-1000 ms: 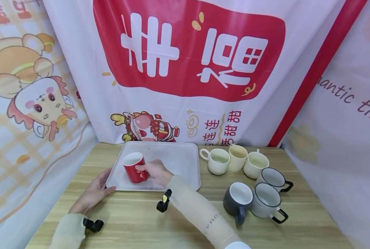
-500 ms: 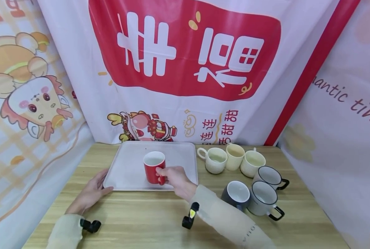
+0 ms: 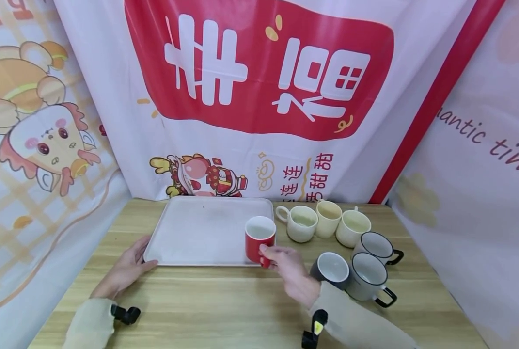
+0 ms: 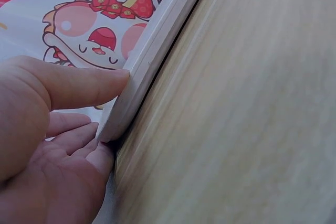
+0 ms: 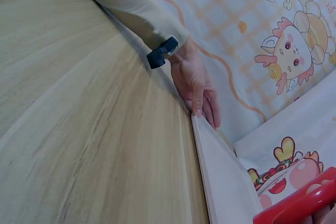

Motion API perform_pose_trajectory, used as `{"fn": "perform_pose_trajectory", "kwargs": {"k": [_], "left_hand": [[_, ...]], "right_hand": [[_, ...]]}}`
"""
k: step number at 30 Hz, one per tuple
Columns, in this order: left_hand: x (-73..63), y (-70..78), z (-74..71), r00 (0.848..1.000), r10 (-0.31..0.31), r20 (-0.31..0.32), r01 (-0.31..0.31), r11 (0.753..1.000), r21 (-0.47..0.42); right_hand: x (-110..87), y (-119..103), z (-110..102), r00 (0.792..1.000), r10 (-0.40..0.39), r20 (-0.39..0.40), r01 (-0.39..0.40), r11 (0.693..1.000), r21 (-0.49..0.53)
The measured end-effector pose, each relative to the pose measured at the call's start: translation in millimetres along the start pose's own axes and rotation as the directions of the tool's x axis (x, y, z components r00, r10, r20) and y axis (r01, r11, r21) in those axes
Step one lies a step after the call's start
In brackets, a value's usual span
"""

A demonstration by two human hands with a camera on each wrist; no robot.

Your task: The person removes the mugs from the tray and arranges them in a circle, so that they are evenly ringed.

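In the head view my right hand (image 3: pixel 293 274) pinches the handle of a red mug (image 3: pixel 254 242) with a white inside. The mug is upright at the front right corner of a white tray (image 3: pixel 198 232); whether it touches the tray cannot be told. Part of the red mug (image 5: pixel 302 203) fills the lower right corner of the right wrist view. My left hand (image 3: pixel 126 269) holds the tray's front left corner. In the left wrist view the thumb of my left hand (image 4: pixel 58 145) lies on the tray's edge (image 4: pixel 136 85), with the fingers around the corner.
Right of the tray stand cream mugs, one with a ring handle (image 3: pixel 302 230), others beside it (image 3: pixel 329 223) (image 3: pixel 351 232). Nearer are a dark grey mug (image 3: pixel 322 276) and two black-rimmed white mugs (image 3: pixel 368 286) (image 3: pixel 374 249). Printed cloths (image 3: pixel 263 97) enclose the wooden table (image 3: pixel 198 310).
My right hand has carried the red mug from the tray's left side rightward to its front right corner. My left hand has stayed at the tray's left corner.
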State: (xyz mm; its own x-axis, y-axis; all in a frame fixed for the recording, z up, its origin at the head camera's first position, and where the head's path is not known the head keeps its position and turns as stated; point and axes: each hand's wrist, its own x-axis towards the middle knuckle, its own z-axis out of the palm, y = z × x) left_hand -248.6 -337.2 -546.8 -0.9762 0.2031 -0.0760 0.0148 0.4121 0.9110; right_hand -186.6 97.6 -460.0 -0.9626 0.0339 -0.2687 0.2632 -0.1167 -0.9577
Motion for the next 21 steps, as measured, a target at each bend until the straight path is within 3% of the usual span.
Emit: {"fn": "perform_pose_trajectory", "kwargs": {"k": [7,21], "left_hand": [[-0.2,2.4,-1.1,1.0,0.015,0.005,-0.015,1.0,-0.005],[0.4,6.1,0.7,1.0,0.002,0.013,-0.002,1.0,-0.002]], "right_hand": [[-8.2,10.0,-22.5,0.986,-0.024,-0.165,0.03,0.999,0.036],[-1.7,31.2,-21.6,0.914,-0.022,-0.404,0.111,0.974,0.199]]}}
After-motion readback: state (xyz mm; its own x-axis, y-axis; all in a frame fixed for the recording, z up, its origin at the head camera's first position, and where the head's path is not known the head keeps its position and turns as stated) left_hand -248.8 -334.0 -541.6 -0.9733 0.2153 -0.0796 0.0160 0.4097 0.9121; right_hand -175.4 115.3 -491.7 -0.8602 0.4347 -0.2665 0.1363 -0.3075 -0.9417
